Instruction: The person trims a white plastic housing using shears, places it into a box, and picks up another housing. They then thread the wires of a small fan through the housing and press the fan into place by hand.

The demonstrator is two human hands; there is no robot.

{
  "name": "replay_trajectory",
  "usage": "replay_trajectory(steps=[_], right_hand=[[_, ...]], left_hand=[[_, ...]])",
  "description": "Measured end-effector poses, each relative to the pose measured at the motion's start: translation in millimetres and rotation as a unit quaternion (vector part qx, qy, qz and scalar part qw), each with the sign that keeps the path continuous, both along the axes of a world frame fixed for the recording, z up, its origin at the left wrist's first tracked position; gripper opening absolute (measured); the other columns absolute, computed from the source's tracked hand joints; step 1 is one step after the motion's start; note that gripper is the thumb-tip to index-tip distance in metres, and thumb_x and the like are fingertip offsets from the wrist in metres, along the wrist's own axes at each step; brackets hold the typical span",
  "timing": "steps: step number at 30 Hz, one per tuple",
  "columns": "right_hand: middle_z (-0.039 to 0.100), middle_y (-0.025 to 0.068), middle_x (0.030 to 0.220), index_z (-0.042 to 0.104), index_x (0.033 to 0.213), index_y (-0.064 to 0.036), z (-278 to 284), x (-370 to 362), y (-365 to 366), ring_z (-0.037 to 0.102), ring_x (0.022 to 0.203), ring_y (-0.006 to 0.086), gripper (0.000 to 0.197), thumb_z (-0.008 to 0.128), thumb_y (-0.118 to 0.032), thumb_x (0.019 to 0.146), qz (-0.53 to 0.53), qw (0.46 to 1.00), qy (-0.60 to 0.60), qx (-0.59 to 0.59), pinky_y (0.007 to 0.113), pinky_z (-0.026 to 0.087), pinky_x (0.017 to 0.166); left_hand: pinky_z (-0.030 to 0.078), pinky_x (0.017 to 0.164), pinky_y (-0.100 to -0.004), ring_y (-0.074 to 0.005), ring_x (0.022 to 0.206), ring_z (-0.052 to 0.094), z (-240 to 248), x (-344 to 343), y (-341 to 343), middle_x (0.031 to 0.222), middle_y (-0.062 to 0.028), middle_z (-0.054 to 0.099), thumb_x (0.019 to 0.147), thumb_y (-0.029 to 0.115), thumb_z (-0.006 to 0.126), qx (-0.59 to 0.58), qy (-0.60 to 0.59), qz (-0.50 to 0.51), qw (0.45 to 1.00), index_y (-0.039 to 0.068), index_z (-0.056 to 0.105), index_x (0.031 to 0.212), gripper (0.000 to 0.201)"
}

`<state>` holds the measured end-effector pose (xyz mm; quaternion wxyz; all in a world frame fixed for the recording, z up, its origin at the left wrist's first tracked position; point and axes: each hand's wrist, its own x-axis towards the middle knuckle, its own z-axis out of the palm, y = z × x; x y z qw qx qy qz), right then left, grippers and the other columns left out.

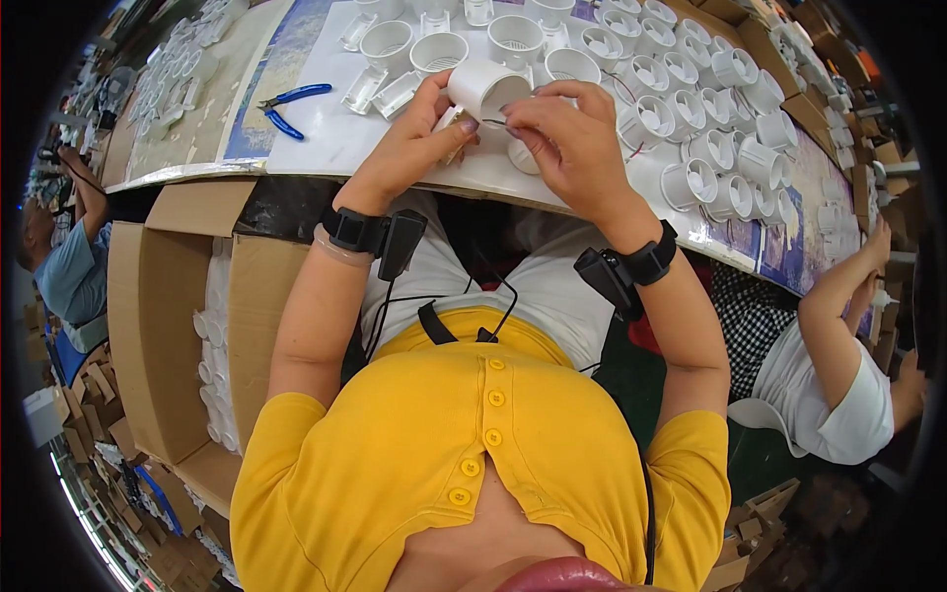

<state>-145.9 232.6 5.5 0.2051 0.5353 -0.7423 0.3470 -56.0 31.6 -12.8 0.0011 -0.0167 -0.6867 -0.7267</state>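
My left hand (419, 138) grips a white plastic cup-shaped housing (485, 89), tilted with its open mouth toward my right hand. My right hand (567, 133) pinches something thin at the cup's mouth, with fingertips touching the rim; what it pinches is too small to make out. Both hands hover over the near edge of the white worktable (326, 138). Black bands with small black devices sit on both wrists. Another white part lies on the table under my right hand, mostly hidden.
Several white plastic cups (681, 109) stand in rows on the table's right. Blue-handled pliers (286, 104) lie at left. An open cardboard box (168, 326) with white parts sits by my left side. Two other people sit nearby, one at far left (69, 266) and one at right (829, 365).
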Motion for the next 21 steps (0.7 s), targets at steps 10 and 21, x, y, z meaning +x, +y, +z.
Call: replay_trajectory(steps=[10,21], right_hand=[[0.065,0.0014,0.094,0.067,0.094,-0.0135,-10.8,2.2,-11.1,0.056,0.097,0.0227,0.016,0.067,-0.009,0.078,0.032,0.998,-0.023,-0.047,0.039,0.036,0.091],[0.059,0.005,0.114,0.071,0.08,-0.0147,4.6,5.9,-9.6,0.046,0.114,0.0292,0.009,0.073,-0.014,0.072,-0.063,0.996,0.009,-0.059,0.04,0.034,0.095]], left_hand=[[0.046,0.072,-0.0257,-0.0118,0.091,0.056,-1.0,-1.8,4.4,0.113,-0.0063,0.054,0.091,0.013,0.056,0.031,0.005,0.025,0.999,0.007,0.025,0.14,0.058],[0.044,0.079,-0.0247,-0.0115,0.095,0.053,-2.0,0.2,5.2,0.122,-0.0064,0.048,0.091,0.01,0.056,0.002,0.01,0.006,1.0,0.008,0.024,0.141,0.06]])
